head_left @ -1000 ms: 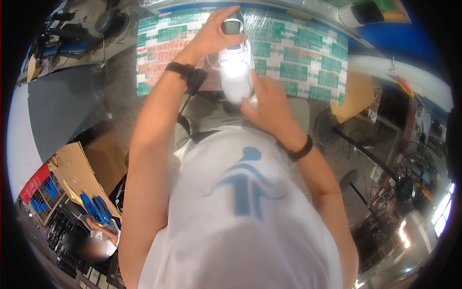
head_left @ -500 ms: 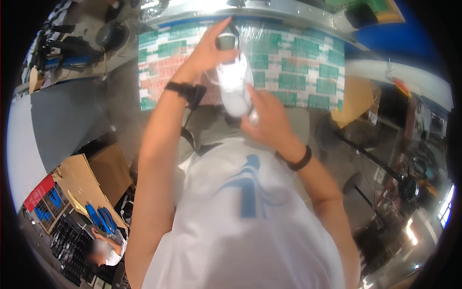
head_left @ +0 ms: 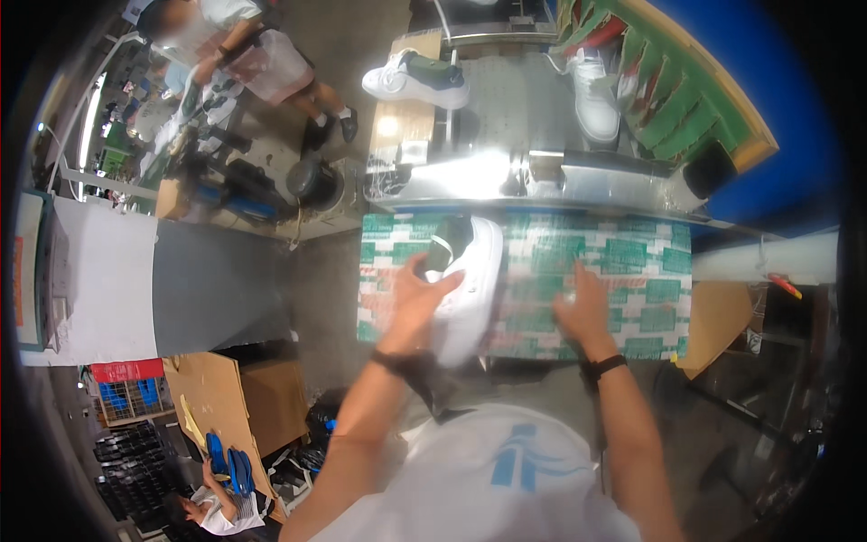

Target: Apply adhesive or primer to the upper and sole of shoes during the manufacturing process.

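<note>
A white sneaker (head_left: 481,271) with a dark green lining is upright over the worktable, its toe end towards me and smeared by motion. My left hand (head_left: 420,303) grips it from the left side, thumb across the upper near the opening and fingers partly hidden by the shoe. Apart from the sneaker, my right hand (head_left: 587,309) hovers above the right half of the table, forefinger and thumb spread. A pale spot shows between them, too blurred to name. The worktable (head_left: 659,298) has a green, white and reddish printed covering.
Beyond the table stands a metal bench (head_left: 506,117) bearing a white sneaker with dark lining (head_left: 420,81) and another white sneaker (head_left: 594,99). A green slatted rack (head_left: 691,108) rises at far right. Co-workers are at upper left (head_left: 262,63) and lower left (head_left: 226,510).
My right hand has left the sneaker and moved right. My left hand has shifted its grip to the shoe's side. The view has tilted up, showing the bench and a co-worker.
</note>
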Tool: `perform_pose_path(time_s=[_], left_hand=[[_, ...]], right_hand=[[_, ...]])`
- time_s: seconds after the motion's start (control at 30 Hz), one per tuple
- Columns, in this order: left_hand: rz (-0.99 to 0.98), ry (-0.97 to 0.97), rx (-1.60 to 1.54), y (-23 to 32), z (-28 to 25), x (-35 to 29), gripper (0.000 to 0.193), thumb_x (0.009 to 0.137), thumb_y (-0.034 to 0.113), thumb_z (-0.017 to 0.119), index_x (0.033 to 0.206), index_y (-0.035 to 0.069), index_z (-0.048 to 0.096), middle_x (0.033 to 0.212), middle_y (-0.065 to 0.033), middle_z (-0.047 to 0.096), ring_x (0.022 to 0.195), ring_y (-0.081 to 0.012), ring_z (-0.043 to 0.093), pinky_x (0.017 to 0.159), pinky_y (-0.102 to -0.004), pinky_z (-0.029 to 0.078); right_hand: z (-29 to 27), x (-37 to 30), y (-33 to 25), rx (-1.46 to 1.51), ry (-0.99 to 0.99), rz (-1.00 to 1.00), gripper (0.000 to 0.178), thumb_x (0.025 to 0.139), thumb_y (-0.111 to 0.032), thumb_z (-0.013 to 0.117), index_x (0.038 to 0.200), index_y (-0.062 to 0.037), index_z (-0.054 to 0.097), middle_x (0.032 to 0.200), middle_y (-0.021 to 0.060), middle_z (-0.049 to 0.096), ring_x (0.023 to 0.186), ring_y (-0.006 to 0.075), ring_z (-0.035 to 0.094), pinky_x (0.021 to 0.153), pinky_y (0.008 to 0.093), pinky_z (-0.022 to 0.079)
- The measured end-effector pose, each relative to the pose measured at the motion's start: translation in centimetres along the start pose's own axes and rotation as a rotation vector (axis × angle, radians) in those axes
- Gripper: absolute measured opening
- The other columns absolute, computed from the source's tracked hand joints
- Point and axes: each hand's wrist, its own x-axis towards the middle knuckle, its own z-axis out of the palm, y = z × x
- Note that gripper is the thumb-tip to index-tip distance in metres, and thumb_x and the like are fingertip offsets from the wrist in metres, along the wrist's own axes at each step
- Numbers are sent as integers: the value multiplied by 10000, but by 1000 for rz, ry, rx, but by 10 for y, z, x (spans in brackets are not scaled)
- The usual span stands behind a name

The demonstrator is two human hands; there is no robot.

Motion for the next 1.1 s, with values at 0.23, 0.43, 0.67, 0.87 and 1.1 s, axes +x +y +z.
perform_pose_path(time_s=[0.23, 0.43, 0.67, 0.87, 1.1], left_hand=[[564, -182, 402, 125, -88, 183, 681, 710, 86, 1008, 1328, 16, 729, 1253, -161, 799, 1181, -247, 757, 1032, -372, 595], [795, 43, 757, 155, -69, 300, 621, 769, 18, 889, 1363, 83, 721, 1352, -178, 753, 1278, -379, 701, 1095, -449, 557], [619, -320, 389, 223, 159, 287, 601, 908, 362, 899, 1334, -28, 731, 1345, -263, 743, 1250, -354, 716, 1028, -445, 574], [440, -95, 92, 203, 315, 417, 830, 849, 495, 977, 1297, -151, 709, 1214, -208, 779, 1050, -269, 747, 904, -406, 605], [52, -414, -143, 247, 300, 368, 607, 932, 413, 919, 1262, -71, 757, 1128, -116, 812, 937, -226, 770, 799, -382, 619]], right_hand=[[2, 4, 10, -90, 123, -120, 890, 845, -269, 796, 1609, 77, 497, 1175, 191, 683, 1031, 375, 664, 905, 510, 544], [-6, 8, 8, -103, 116, -106, 864, 853, -299, 793, 1579, 91, 533, 1171, 183, 700, 1007, 346, 676, 897, 490, 552], [-9, 12, 17, -114, 105, -116, 865, 864, -350, 780, 1565, 100, 546, 1124, 161, 699, 962, 308, 679, 865, 455, 560], [-6, 24, 4, -39, 94, -158, 827, 860, -372, 748, 1532, 83, 592, 1090, 130, 692, 938, 279, 668, 864, 415, 554], [-5, 9, 15, -72, 174, -98, 808, 841, -389, 744, 1501, 62, 627, 1069, 118, 690, 927, 273, 660, 877, 410, 553]])
